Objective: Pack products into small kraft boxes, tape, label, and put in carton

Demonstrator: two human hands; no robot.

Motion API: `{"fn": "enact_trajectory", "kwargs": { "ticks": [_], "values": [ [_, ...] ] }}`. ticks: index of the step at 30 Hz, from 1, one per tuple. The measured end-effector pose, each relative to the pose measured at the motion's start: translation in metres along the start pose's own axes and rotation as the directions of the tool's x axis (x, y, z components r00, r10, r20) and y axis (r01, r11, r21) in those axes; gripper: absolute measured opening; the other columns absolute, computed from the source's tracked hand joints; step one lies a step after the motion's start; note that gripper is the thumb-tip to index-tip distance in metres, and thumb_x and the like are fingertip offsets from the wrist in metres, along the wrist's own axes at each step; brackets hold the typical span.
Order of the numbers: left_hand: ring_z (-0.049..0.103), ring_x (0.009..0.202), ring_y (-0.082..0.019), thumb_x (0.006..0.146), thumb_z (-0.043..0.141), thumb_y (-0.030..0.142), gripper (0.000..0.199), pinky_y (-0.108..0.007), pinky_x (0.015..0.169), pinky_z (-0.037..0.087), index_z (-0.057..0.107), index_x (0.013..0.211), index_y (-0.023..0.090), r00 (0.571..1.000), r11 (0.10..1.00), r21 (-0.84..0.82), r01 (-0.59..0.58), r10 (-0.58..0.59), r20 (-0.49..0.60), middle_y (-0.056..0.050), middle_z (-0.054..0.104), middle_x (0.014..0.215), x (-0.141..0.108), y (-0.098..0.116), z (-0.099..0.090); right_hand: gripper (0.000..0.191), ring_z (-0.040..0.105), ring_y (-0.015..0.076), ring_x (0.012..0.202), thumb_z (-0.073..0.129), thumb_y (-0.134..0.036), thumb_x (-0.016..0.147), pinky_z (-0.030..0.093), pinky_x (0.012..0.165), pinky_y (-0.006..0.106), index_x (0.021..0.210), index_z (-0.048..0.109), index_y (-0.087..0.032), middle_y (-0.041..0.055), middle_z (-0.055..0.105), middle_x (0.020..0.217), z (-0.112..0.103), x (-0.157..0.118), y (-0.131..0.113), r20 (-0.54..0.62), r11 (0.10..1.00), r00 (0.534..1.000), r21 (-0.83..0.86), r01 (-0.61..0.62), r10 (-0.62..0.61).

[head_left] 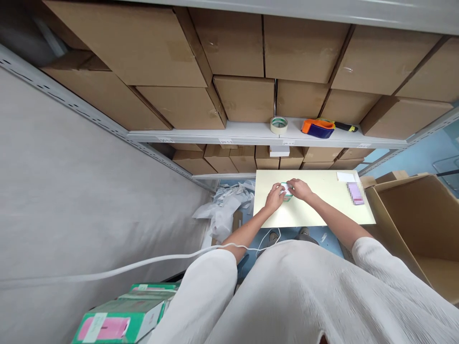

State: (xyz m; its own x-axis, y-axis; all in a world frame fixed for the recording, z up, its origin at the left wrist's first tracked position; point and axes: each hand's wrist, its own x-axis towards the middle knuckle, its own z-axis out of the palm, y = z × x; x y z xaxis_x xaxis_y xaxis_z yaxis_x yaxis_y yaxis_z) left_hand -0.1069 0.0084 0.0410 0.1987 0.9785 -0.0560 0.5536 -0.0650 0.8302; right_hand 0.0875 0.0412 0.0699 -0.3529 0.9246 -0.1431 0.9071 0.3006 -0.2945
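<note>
A small green box with a white top (287,189) rests on the pale yellow tabletop (308,215), between my two hands. My left hand (276,197) grips its left side, the fingers curled against the edge. From the upper right, my right hand (300,188) has its fingers pressed together on the white top. Whether a separate label or sheet lies on the box is too small to tell. Further right on the table are a white card (345,177) and a blurred purple packet (355,193).
A shelf (251,137) with cardboard boxes runs behind the table, holding a tape roll (278,124), an orange-and-blue tape dispenser (318,128) and a cutter (346,127). A large open carton (394,220) stands right. Green boxes (107,327) sit lower left; a white cable (150,260) crosses my left arm.
</note>
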Motion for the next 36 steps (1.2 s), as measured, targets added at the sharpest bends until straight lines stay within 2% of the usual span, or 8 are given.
{"fn": "enact_trajectory", "kwargs": {
  "ticks": [11, 19, 21, 24, 26, 28, 31, 36],
  "values": [
    [0.068, 0.128, -0.028, 0.098, 0.065, 0.020, 0.017, -0.044, 0.111, 0.058, 0.075, 0.109, 0.028, 1.000, 1.000, -0.015, -0.001, 0.002, 0.019, -0.006, 0.060, 0.147, 0.001, -0.003, 0.000, 0.016, 0.078, 0.0330, 0.100, 0.066, -0.018, 0.097, 0.053, 0.094, 0.042, 0.111, 0.073, -0.015, 0.0220, 0.080, 0.107, -0.017, 0.015, -0.021, 0.147, 0.969, 0.978, -0.176, 0.172, -0.147],
    [0.067, 0.129, -0.026, 0.101, 0.062, 0.023, 0.018, -0.039, 0.110, 0.057, 0.078, 0.109, 0.027, 0.999, 1.000, 0.025, -0.012, 0.012, 0.033, -0.005, 0.061, 0.148, -0.002, -0.002, 0.000, 0.024, 0.078, 0.0331, 0.106, 0.056, -0.018, 0.104, 0.053, 0.089, 0.038, 0.123, 0.069, -0.010, 0.0230, 0.079, 0.111, -0.041, 0.025, -0.034, 0.356, 0.884, 0.918, -0.356, 0.304, -0.172],
    [0.067, 0.129, -0.025, 0.101, 0.061, 0.023, 0.019, -0.038, 0.110, 0.056, 0.078, 0.109, 0.027, 0.999, 0.999, 0.040, -0.023, 0.021, 0.043, -0.006, 0.060, 0.149, -0.002, -0.002, -0.001, 0.028, 0.078, 0.0329, 0.107, 0.053, -0.017, 0.105, 0.052, 0.088, 0.037, 0.129, 0.067, -0.010, 0.0219, 0.079, 0.113, -0.044, 0.025, -0.033, 0.364, 0.892, 0.922, -0.363, 0.270, -0.131],
    [0.066, 0.129, -0.025, 0.104, 0.058, 0.025, 0.021, -0.038, 0.109, 0.057, 0.077, 0.113, 0.027, 0.999, 0.998, 0.059, -0.014, 0.011, 0.052, -0.006, 0.058, 0.152, -0.004, -0.001, -0.003, 0.037, 0.077, 0.0318, 0.107, 0.053, -0.019, 0.105, 0.052, 0.085, 0.035, 0.141, 0.061, -0.016, 0.0186, 0.078, 0.121, -0.045, 0.020, -0.024, 0.322, 0.945, 0.946, -0.300, 0.130, -0.028],
    [0.064, 0.133, -0.027, 0.102, 0.065, 0.030, 0.022, -0.039, 0.109, 0.057, 0.076, 0.121, 0.028, 0.998, 0.996, 0.084, -0.010, 0.004, 0.069, -0.006, 0.056, 0.155, -0.005, 0.000, -0.002, 0.040, 0.075, 0.0304, 0.108, 0.053, -0.021, 0.106, 0.052, 0.083, 0.034, 0.145, 0.058, -0.019, 0.0164, 0.078, 0.124, -0.043, 0.015, -0.015, 0.300, 0.975, 0.954, -0.220, 0.041, 0.028],
    [0.059, 0.140, -0.031, 0.096, 0.076, 0.035, 0.035, -0.041, 0.110, 0.056, 0.073, 0.130, 0.029, 0.996, 0.992, 0.125, -0.029, 0.017, 0.093, -0.007, 0.052, 0.160, -0.007, 0.000, 0.000, 0.041, 0.074, 0.0283, 0.111, 0.055, -0.021, 0.106, 0.051, 0.085, 0.032, 0.147, 0.057, -0.020, 0.0145, 0.078, 0.125, -0.038, 0.008, -0.004, 0.273, 0.993, 0.961, -0.120, -0.008, 0.040],
    [0.053, 0.144, -0.034, 0.090, 0.083, 0.034, 0.050, -0.045, 0.113, 0.054, 0.070, 0.138, 0.029, 0.992, 0.983, 0.170, -0.074, 0.055, 0.116, -0.010, 0.047, 0.163, -0.006, -0.001, 0.002, 0.042, 0.072, 0.0249, 0.112, 0.060, -0.018, 0.103, 0.051, 0.089, 0.030, 0.145, 0.058, -0.021, 0.0115, 0.077, 0.124, -0.031, 0.001, 0.011, 0.211, 0.999, 0.977, 0.022, -0.026, 0.021],
    [0.057, 0.140, -0.031, 0.099, 0.068, 0.026, 0.052, -0.045, 0.119, 0.050, 0.063, 0.151, 0.028, 0.979, 0.980, 0.130, -0.152, 0.132, 0.157, -0.011, 0.051, 0.158, 0.003, -0.011, 0.002, 0.031, 0.072, 0.0230, 0.100, 0.071, -0.018, 0.096, 0.054, 0.085, 0.031, 0.126, 0.066, -0.020, 0.0105, 0.074, 0.120, -0.020, -0.007, 0.026, 0.152, 0.985, 0.986, 0.151, -0.087, 0.064]
  ]
}}
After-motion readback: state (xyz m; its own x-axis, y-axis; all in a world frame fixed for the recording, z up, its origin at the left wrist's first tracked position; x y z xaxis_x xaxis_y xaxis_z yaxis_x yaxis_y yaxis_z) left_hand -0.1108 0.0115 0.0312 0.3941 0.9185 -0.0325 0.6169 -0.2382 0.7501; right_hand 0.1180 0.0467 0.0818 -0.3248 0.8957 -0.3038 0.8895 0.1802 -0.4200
